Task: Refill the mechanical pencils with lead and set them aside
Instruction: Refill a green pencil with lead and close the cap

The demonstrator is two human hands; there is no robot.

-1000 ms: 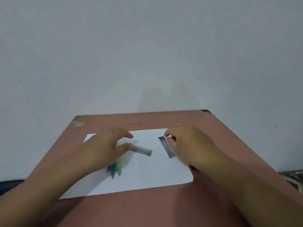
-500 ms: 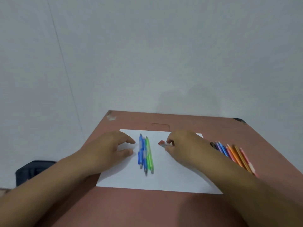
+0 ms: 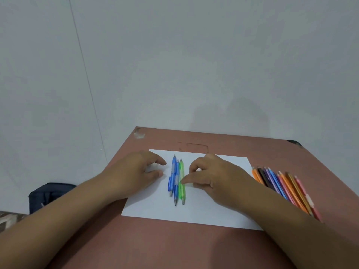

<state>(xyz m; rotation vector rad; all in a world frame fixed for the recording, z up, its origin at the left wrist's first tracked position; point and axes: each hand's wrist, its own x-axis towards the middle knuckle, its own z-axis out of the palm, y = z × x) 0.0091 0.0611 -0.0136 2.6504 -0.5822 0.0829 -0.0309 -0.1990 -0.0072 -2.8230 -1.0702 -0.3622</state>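
Note:
Three mechanical pencils lie side by side on a white sheet of paper [image 3: 204, 212]: two blue pencils [image 3: 173, 175] on the left and a green pencil [image 3: 182, 171] on the right, tips toward me. My left hand [image 3: 139, 171] rests on the paper just left of them, fingers loosely curled and apart, holding nothing. My right hand [image 3: 215, 177] rests to their right, its thumb tip touching the green pencil's barrel and the index finger curled above. Nothing shows in that hand. No lead case is in view.
A row of several coloured pencils [image 3: 281, 189] lies on the brown table [image 3: 155, 247] right of the paper, partly behind my right forearm. A dark bag [image 3: 48, 195] sits on the floor at the left. A grey wall stands behind the table.
The small red-tipped thing at my right fingertips half a second ago is no longer visible. My right thumb has dropped onto the green pencil. My left hand has hardly moved.

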